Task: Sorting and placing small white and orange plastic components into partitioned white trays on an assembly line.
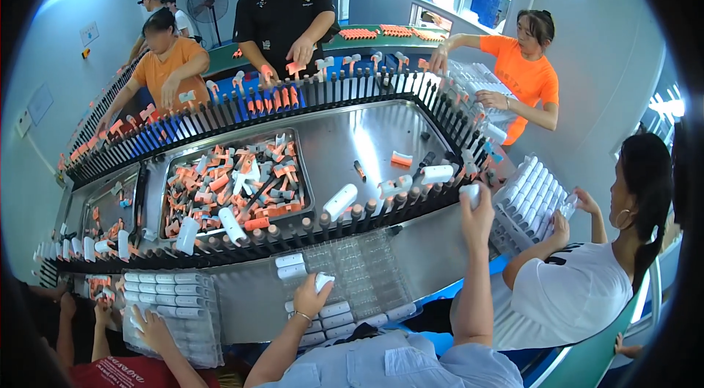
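Note:
My left hand (311,295), a bracelet at its wrist, is closed on a white plastic shell (323,282) over the clear compartment tray (359,263). Several white shells (292,271) lie in that tray at its left side and along its near edge. Farther right, my right hand (478,221) is raised and closed round another white shell (470,194), near the line of black pegs (378,213). Some pegs carry white shells, such as the one (340,202) left of my right hand. The shells' exact kind cannot be made out.
Inside the peg loop, a metal bin (311,168) holds many orange, grey and black parts. Stacked trays of white shells (167,304) stand left, another stack (532,194) right. Co-workers' hands (154,329) work beside me; other people (286,14) stand across the pegs.

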A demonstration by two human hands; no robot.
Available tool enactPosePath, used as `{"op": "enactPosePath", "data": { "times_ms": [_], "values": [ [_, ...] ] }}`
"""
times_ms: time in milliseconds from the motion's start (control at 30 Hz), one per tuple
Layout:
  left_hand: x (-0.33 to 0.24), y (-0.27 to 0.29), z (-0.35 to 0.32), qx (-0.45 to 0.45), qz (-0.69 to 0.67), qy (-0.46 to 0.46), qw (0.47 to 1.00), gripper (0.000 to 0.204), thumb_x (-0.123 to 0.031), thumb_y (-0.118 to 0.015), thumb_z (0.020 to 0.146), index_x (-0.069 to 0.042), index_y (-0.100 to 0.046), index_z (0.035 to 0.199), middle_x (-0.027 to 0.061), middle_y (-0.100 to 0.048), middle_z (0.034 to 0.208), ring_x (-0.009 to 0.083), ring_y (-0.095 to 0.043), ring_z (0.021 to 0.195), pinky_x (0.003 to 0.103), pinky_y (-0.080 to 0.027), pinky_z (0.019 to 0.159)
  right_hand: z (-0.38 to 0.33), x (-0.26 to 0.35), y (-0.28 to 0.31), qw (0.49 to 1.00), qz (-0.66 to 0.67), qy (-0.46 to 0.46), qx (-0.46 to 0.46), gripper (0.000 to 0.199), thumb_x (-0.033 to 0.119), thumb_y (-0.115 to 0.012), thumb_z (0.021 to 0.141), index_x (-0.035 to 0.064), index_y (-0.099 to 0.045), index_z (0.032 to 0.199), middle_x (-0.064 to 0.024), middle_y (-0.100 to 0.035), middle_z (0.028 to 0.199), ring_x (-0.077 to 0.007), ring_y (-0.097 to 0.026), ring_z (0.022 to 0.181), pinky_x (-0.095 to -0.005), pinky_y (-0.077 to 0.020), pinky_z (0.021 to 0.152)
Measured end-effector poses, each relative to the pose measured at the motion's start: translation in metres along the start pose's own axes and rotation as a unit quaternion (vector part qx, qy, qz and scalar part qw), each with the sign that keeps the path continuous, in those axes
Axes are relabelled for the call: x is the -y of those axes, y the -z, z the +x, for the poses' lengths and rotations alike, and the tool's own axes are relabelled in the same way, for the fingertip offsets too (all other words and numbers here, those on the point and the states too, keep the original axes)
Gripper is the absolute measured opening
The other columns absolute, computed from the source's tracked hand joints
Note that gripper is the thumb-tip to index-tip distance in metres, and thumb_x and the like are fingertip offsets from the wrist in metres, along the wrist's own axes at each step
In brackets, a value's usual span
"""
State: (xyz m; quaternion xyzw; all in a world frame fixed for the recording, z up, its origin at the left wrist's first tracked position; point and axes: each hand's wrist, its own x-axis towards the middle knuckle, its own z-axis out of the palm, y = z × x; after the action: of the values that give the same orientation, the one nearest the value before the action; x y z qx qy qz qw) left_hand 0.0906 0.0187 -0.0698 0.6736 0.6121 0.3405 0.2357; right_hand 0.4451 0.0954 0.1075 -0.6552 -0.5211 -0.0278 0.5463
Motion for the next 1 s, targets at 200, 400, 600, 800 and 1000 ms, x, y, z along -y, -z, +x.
{"op": "enactPosePath", "data": {
  "times_ms": [200,400,600,800,1000],
  "values": [
    [0.004,0.004,-0.003,0.005,-0.007,0.000,1.000,0.043,-0.041,-0.062,0.079,-0.004,-0.055,0.098,0.0202,-0.062,0.086,0.0397,-0.059,0.078,0.046,-0.047,0.067,0.055,-0.014,0.012,0.969,-0.163,0.125,0.139,0.038,0.006,-0.064,0.069,0.0021,-0.059,0.106,-0.0175,-0.058,0.111,-0.0346,-0.052,0.108,-0.0404,-0.0403,0.092],
    [0.014,0.018,-0.006,0.022,-0.009,0.009,1.000,0.043,-0.042,-0.062,0.079,-0.004,-0.055,0.099,0.0193,-0.063,0.086,0.0390,-0.060,0.078,0.046,-0.048,0.067,0.054,0.013,-0.035,0.920,-0.105,0.174,0.336,0.039,0.012,-0.065,0.071,0.0028,-0.058,0.108,-0.0179,-0.061,0.105,-0.0352,-0.057,0.100,-0.0392,-0.0436,0.086],
    [0.022,0.021,-0.008,0.025,-0.013,0.007,1.000,0.042,-0.042,-0.062,0.079,-0.005,-0.055,0.099,0.0187,-0.063,0.087,0.0389,-0.060,0.078,0.046,-0.048,0.067,0.039,0.047,-0.083,0.898,-0.169,0.141,0.381,0.038,0.020,-0.061,0.076,0.0014,-0.055,0.109,-0.0251,-0.062,0.088,-0.0399,-0.060,0.084,-0.0449,-0.0464,0.074],
    [0.019,0.019,-0.005,0.016,-0.010,-0.011,1.000,0.041,-0.041,-0.061,0.080,-0.006,-0.055,0.099,0.0192,-0.063,0.086,0.0393,-0.060,0.078,0.045,-0.048,0.065,-0.002,0.056,-0.115,0.920,-0.185,0.151,0.312,0.042,0.020,-0.055,0.079,0.0007,-0.043,0.114,-0.0252,-0.060,0.092,-0.0413,-0.060,0.078,-0.0489,-0.0475,0.067],
    [0.021,0.020,-0.006,0.025,-0.004,0.002,1.000,0.042,-0.040,-0.061,0.080,-0.005,-0.055,0.102,0.0200,-0.063,0.086,0.0397,-0.060,0.076,0.046,-0.048,0.064,-0.067,0.104,-0.114,0.946,-0.106,0.288,0.106,0.055,0.005,-0.066,0.069,-0.0012,-0.047,0.120,-0.0235,-0.043,0.124,-0.0391,-0.042,0.116,-0.0444,-0.0348,0.098]
  ]
}}
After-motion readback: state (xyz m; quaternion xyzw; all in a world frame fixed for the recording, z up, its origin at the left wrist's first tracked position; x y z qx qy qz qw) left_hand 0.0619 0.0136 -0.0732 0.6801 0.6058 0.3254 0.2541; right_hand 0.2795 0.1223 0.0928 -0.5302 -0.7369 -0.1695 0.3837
